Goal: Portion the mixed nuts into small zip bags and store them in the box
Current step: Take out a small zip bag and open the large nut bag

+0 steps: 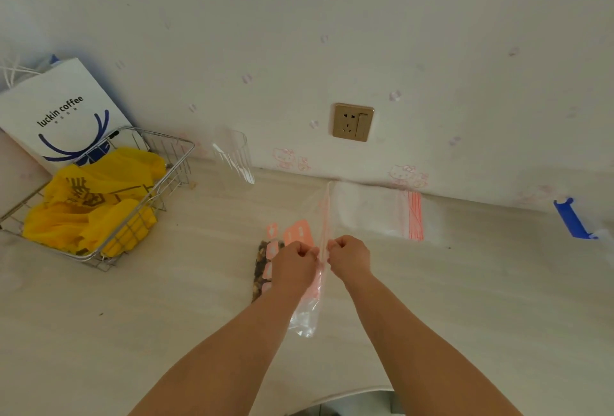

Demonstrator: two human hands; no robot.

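At far left a white paper carrier bag [56,109] printed "luckin coffee" leans on the wall, just behind a wire metal basket [172,163] holding crumpled yellow plastic bags [99,196]. A gold wall socket [353,122] sits mid-wall; a blue plastic piece [572,218] lies far right.

Hands [294,261] showing: two
Wire baskets [172,149] standing: one
Paper bags [56,109] leaning: one
Clear cups [234,156] standing: one
Wall sockets [353,122] showing: one

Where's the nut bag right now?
In the head view, the nut bag lies on the table, centre, partly under the left hand, left of the held zip bag.
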